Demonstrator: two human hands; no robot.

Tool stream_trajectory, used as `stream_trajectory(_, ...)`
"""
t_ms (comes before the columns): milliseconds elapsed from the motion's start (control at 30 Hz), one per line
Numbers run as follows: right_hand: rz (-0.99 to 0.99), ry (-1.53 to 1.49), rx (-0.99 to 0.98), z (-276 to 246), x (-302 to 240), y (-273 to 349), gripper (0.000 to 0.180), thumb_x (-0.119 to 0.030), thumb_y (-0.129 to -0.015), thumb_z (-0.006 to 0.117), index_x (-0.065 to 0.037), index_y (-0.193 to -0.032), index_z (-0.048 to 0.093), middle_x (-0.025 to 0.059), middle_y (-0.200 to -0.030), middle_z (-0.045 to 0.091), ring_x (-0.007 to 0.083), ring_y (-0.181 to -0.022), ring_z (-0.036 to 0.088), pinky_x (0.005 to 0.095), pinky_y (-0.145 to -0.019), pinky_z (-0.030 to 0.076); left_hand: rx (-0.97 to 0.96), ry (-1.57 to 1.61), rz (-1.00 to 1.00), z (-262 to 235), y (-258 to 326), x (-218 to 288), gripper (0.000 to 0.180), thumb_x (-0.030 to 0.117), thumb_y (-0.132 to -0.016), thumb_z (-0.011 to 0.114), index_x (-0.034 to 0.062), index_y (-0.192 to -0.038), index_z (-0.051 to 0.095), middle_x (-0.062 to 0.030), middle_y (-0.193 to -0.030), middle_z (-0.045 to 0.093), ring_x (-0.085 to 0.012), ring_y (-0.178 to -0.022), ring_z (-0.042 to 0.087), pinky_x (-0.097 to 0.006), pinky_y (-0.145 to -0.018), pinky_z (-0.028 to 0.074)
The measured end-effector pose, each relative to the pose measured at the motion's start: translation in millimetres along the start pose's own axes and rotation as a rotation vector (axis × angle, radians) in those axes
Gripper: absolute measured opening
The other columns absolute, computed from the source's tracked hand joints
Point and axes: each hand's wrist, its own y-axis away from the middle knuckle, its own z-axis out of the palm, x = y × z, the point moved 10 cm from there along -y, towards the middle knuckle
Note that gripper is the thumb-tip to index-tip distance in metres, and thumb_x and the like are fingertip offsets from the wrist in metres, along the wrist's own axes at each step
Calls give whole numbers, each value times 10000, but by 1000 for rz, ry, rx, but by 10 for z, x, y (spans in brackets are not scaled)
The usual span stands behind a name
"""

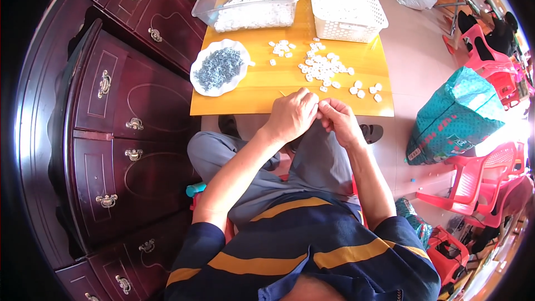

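Note:
Above my lap, at the near edge of the yellow table [256, 106], my left hand [292, 116] and my right hand [340, 122] meet with fingertips pinched together. What they hold between them is too small and too covered by the fingers to make out. Just beyond the hands lies a loose pile of small white plastic pieces [323, 68], with a few stray ones to its right. A smaller group of white pieces [282, 48] lies farther left. On the table's left side, a white scalloped dish [243, 56] holds many thin, dark grey-blue pieces [219, 68], like small nails.
At the table's far side stand a clear plastic bin [200, 11] with many white pieces and a white perforated basket [368, 30]. Dark wooden cabinets [139, 89] line the left. To the right are a teal woven bag [451, 117] and red plastic chairs [473, 184].

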Motion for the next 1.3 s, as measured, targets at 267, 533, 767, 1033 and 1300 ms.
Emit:
stream_trajectory(267,14,-77,-42,61,22,40,149,-247,-1008,640,-121,-944,689,-47,-762,661,20,-593,515,170,-537,397,22,103,-23,-108,121,55,98,94,-878,701,91,-933,620,-74,-847,634,-302,-747,670,-407,-611,541)
stream_trajectory(533,-89,36,-42,140,-50,55,159,-233,-1005,654,-83,-957,681,-37,-774,650,22,-652,518,184,-584,416,84,255,-193,-47,226,-195,71,90,-896,693,63,-929,636,-123,-841,666,-341,-757,674,-427,-641,535)
stream_trajectory(767,-259,361,-2,200,-272,98,139,-167,-972,672,-31,-940,681,-33,-740,646,24,-664,543,209,-595,437,60,490,-358,58,356,-369,100,105,-949,655,14,-937,617,-178,-799,665,-375,-738,659,-423,-658,513)
stream_trajectory(1033,-374,560,3,245,-394,93,144,-170,-936,690,-29,-913,677,-25,-672,614,36,-598,508,238,-562,435,34,601,-494,187,453,-446,130,124,-974,614,-1,-941,598,-185,-764,638,-358,-709,645,-403,-647,501)
stream_trajectory(1300,-381,682,-1,306,-570,106,155,-175,-929,687,-21,-924,684,12,-666,622,63,-596,542,262,-572,457,-37,847,-559,367,654,-511,186,116,-986,561,-4,-846,579,-84,-677,568,-154,-626,539,-326,-603,457)
